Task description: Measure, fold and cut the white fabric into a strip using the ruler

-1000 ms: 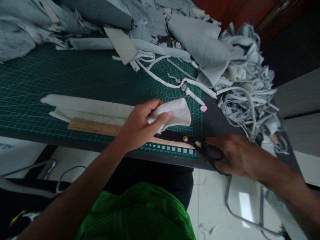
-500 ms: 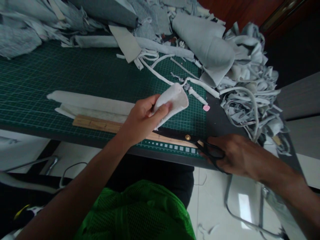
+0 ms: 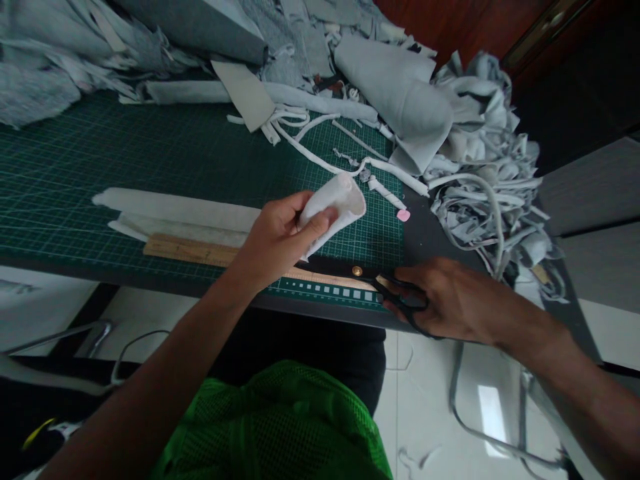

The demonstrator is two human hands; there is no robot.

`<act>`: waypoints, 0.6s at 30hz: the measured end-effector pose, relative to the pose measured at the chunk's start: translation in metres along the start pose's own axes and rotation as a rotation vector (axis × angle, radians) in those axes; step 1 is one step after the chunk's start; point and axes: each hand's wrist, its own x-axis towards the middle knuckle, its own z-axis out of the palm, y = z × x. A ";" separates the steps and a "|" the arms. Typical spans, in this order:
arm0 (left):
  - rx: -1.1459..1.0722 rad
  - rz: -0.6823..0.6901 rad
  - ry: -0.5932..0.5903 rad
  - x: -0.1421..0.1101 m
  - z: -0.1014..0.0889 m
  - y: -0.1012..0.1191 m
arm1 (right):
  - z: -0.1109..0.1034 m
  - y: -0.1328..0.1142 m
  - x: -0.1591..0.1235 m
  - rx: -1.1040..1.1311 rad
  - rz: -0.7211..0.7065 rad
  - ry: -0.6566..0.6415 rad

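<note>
My left hand [image 3: 280,233] grips a strip of whitish fabric [image 3: 187,208], its near end curled up between thumb and fingers. The rest of the strip stretches left, flat on the green cutting mat [image 3: 190,153]. My right hand [image 3: 440,297] has its fingers through the handles of black scissors [image 3: 357,271] with a brass pivot. Their blades point left toward the fabric, low over the wooden ruler [image 3: 190,251], and the tips are hidden by my left hand. The ruler lies along the mat's front edge, beside the fabric.
Grey fabric scraps [image 3: 485,193] are heaped at the right, with more grey cloth [image 3: 50,60] along the back. Thin strips and a cream card-like piece [image 3: 245,95] lie behind my hands. A small pink piece [image 3: 403,215] sits near the mat's right edge.
My right hand has moved slightly left with the scissors, bringing the blades further under the fabric beside my left hand. My left hand keeps its hold; the view has shifted a little.
</note>
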 end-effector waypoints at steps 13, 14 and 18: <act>-0.069 -0.029 -0.172 0.010 -0.027 0.008 | 0.013 0.008 0.004 -0.017 -0.041 0.085; -0.136 -0.034 -0.151 0.011 -0.027 0.006 | 0.013 0.008 0.004 -0.017 -0.045 0.088; -0.275 -0.048 -0.100 0.013 -0.022 -0.002 | 0.013 0.008 0.003 0.014 -0.033 0.058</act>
